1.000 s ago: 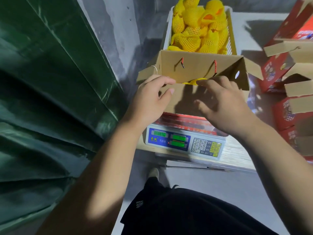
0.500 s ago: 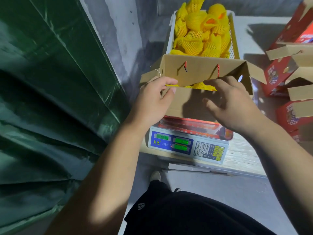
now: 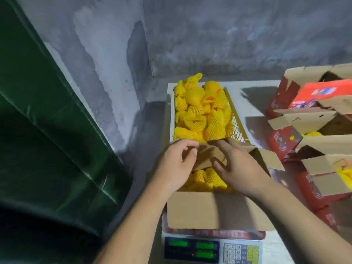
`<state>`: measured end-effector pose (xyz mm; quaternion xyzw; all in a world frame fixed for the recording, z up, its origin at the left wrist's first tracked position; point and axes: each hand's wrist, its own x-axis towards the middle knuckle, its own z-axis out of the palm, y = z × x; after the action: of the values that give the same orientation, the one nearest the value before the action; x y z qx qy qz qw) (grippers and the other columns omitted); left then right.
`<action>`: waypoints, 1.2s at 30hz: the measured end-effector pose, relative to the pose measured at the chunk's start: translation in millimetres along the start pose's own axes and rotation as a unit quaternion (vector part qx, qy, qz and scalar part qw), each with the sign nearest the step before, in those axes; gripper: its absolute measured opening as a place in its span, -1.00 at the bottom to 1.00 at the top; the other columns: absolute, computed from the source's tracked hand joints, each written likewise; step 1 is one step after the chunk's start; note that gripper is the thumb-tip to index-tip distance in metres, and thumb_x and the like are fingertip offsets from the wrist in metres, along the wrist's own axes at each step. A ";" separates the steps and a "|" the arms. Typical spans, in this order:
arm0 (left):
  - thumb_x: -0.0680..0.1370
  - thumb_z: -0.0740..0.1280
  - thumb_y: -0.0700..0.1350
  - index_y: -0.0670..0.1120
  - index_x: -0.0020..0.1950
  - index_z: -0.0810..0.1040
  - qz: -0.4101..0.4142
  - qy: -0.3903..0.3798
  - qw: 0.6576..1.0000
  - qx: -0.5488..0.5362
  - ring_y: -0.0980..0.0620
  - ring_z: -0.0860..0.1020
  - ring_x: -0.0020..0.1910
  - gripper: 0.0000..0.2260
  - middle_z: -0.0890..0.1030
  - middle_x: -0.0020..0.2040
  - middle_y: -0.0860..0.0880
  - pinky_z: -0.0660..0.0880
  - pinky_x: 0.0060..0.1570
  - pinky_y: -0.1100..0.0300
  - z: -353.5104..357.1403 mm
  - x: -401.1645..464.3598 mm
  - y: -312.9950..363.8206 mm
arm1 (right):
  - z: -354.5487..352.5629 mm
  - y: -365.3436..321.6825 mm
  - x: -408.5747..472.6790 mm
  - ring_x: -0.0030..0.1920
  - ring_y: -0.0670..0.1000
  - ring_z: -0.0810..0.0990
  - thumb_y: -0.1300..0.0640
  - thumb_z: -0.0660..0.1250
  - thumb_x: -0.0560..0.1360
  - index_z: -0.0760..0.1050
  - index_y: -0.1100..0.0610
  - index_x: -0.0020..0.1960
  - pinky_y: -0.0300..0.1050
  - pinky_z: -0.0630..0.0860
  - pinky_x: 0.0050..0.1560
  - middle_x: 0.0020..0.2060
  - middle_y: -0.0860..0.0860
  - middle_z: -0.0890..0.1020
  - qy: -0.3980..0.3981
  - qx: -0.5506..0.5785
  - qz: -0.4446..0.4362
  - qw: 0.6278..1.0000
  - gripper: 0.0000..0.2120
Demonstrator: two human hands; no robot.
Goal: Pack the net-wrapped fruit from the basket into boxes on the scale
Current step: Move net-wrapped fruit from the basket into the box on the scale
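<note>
1. You are working at a pale table (image 3: 253, 86) set into the corner of a rough grey concrete wall (image 3: 228, 35), with a dark green tarp (image 3: 47, 140) hanging along your left.
2. The scale (image 3: 211, 248) is sitting at the table's near edge, its green displays glowing, and the open cardboard box (image 3: 209, 210) is resting on it with net-wrapped fruit (image 3: 205, 178) lying inside.
3. Your left hand (image 3: 175, 166) is curling its fingers round the box's far flap; your right hand (image 3: 238, 168) is lying on that flap with its fingers nearly straight (gripping nothing).
4. The basket (image 3: 236, 119) is standing just behind the box, heaped with more yellow-netted fruit.
5. Red cartons (image 3: 308, 119) with open flaps are crowding the table's right side.
</note>
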<state>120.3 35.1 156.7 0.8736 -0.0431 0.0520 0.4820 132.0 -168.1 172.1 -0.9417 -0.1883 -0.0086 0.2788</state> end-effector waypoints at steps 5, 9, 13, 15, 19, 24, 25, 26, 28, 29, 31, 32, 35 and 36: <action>0.62 0.30 0.03 0.16 0.20 0.67 0.003 0.006 1.000 -0.011 0.15 0.60 0.19 -0.79 0.66 0.17 0.18 0.58 0.20 -0.02 15.8 66.3 -7.4 | -9.0 16.1 48.0 0.24 0.11 0.54 0.09 0.36 0.59 0.41 -0.05 0.50 -0.02 0.48 0.23 0.24 -0.03 0.47 0.011 -0.010 0.012 1.000 -0.52; 0.59 0.26 0.11 0.19 0.23 0.63 -0.019 -0.006 1.000 0.011 0.13 0.59 0.23 -0.73 0.64 0.22 0.20 0.58 0.23 -0.01 35.2 127.1 -11.9 | -13.2 42.8 100.7 0.30 0.18 0.52 0.06 0.33 0.62 0.38 -0.06 0.53 0.09 0.48 0.29 0.29 0.00 0.47 -0.012 -0.019 0.037 0.999 -0.52; 0.64 0.29 -0.02 0.14 0.40 0.55 -0.062 -0.037 0.994 0.082 -0.01 0.52 0.37 -0.68 0.52 0.39 0.11 0.50 0.36 -0.01 61.2 187.3 -19.8 | -7.6 76.0 161.0 0.39 0.22 0.45 0.00 0.26 0.63 0.24 -0.03 0.61 0.09 0.45 0.36 0.40 0.06 0.40 -0.077 -0.068 0.086 0.991 -0.43; 0.64 0.29 -0.03 0.14 0.52 0.43 -0.090 -0.058 0.980 0.169 -0.07 0.38 0.50 -0.57 0.35 0.55 0.06 0.39 0.45 0.00 75.2 211.7 -26.8 | 1.2 88.5 188.7 0.44 0.26 0.39 -0.03 0.22 0.64 0.15 -0.01 0.64 0.12 0.41 0.40 0.47 0.10 0.33 -0.125 -0.089 0.122 0.981 -0.40; 0.68 0.26 -0.10 0.15 0.71 -0.01 -0.190 -0.168 0.927 0.276 -0.23 0.09 0.67 -0.32 -0.18 0.72 -0.03 0.14 0.61 -0.15 97.4 240.0 -46.6 | 27.0 113.0 223.2 0.53 0.31 0.24 0.04 0.22 0.63 0.02 0.02 0.65 0.23 0.35 0.46 0.56 0.11 0.16 -0.231 -0.096 0.194 0.949 -0.34; 0.61 0.39 -0.16 0.18 0.69 -0.03 -0.207 -0.172 0.885 0.380 -0.24 0.16 0.62 -0.18 0.08 0.66 -0.06 0.20 0.53 -0.19 114.6 247.2 -63.3 | 54.0 141.8 235.0 0.46 0.36 0.29 0.09 0.25 0.60 0.12 0.03 0.60 0.26 0.44 0.36 0.53 0.07 0.01 -0.249 -0.095 0.217 0.939 -0.39; 0.59 0.41 -0.17 0.19 0.68 0.02 -0.205 -0.164 0.882 0.391 -0.23 0.20 0.59 -0.19 0.11 0.63 -0.07 0.20 0.52 -0.18 117.8 248.5 -65.2 | 58.4 144.5 236.0 0.46 0.36 0.29 0.06 0.28 0.58 0.13 0.02 0.59 0.25 0.45 0.35 0.53 0.08 -0.02 -0.246 -0.089 0.220 0.940 -0.37; 0.59 0.41 -0.18 0.18 0.66 0.07 -0.204 -0.156 0.880 0.400 -0.23 0.25 0.56 -0.23 0.14 0.60 -0.08 0.21 0.51 -0.16 121.0 250.1 -66.1 | 62.8 146.9 236.1 0.47 0.35 0.28 0.02 0.31 0.56 0.13 0.01 0.58 0.23 0.47 0.35 0.54 0.09 -0.04 -0.249 -0.089 0.215 0.940 -0.34; 0.62 0.31 -0.22 0.15 0.60 0.18 -0.200 -0.144 0.876 0.415 -0.24 0.36 0.47 -0.38 0.20 0.55 -0.13 0.25 0.48 -0.11 127.7 253.6 -65.9 | 73.7 149.4 234.1 0.49 0.34 0.26 -0.04 0.39 0.51 0.19 -0.01 0.56 0.21 0.51 0.32 0.57 0.12 -0.05 -0.271 -0.109 0.184 0.939 -0.30; 0.64 0.25 -0.23 0.13 0.56 0.23 -0.194 -0.138 0.875 0.421 -0.25 0.40 0.42 -0.46 0.23 0.52 -0.15 0.28 0.45 -0.10 130.4 255.8 -66.3 | 79.3 149.8 232.1 0.50 0.34 0.26 -0.04 0.41 0.52 0.21 -0.02 0.55 0.22 0.51 0.32 0.58 0.12 -0.10 -0.276 -0.113 0.178 0.938 -0.32; 0.66 0.19 -0.23 0.10 0.51 0.28 -0.175 -0.125 0.876 0.431 -0.26 0.44 0.38 -0.55 0.28 0.49 -0.15 0.36 0.40 -0.11 132.7 258.4 -69.3 | 85.3 149.9 228.2 0.47 0.33 0.29 0.03 0.40 0.56 0.24 -0.04 0.52 0.22 0.49 0.33 0.57 0.09 -0.23 -0.255 -0.095 0.193 0.943 -0.40; 0.67 0.19 -0.22 0.10 0.51 0.29 -0.168 -0.121 0.876 0.436 -0.27 0.45 0.39 -0.57 0.30 0.49 -0.14 0.38 0.39 -0.11 132.4 258.7 -70.7 | 85.6 150.0 227.8 0.45 0.32 0.32 0.06 0.40 0.56 0.25 -0.04 0.51 0.22 0.49 0.32 0.56 0.08 -0.21 -0.233 -0.085 0.194 0.949 -0.41; 0.65 0.31 -0.17 0.14 0.53 0.28 -0.147 -0.099 0.885 0.430 -0.23 0.46 0.40 -0.51 0.34 0.48 -0.07 0.43 0.34 -0.09 131.9 256.4 -71.8 | 77.5 146.8 229.7 0.38 0.31 0.39 0.00 0.44 0.51 0.21 -0.04 0.47 0.22 0.49 0.31 0.54 0.07 -0.07 -0.175 -0.060 0.191 0.964 -0.37; 0.64 0.33 -0.16 0.16 0.54 0.27 -0.133 -0.085 0.891 0.426 -0.21 0.48 0.39 -0.48 0.36 0.47 -0.05 0.44 0.32 -0.08 131.8 255.6 -69.0 | 72.2 145.3 230.8 0.37 0.32 0.39 -0.03 0.46 0.49 0.19 -0.05 0.45 0.23 0.49 0.30 0.54 0.06 -0.06 -0.158 -0.055 0.186 0.968 -0.36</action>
<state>388.8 -46.2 62.8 0.9937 0.0589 -0.0732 0.0607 392.3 -161.5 63.2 -0.9634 -0.0504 0.1824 0.1898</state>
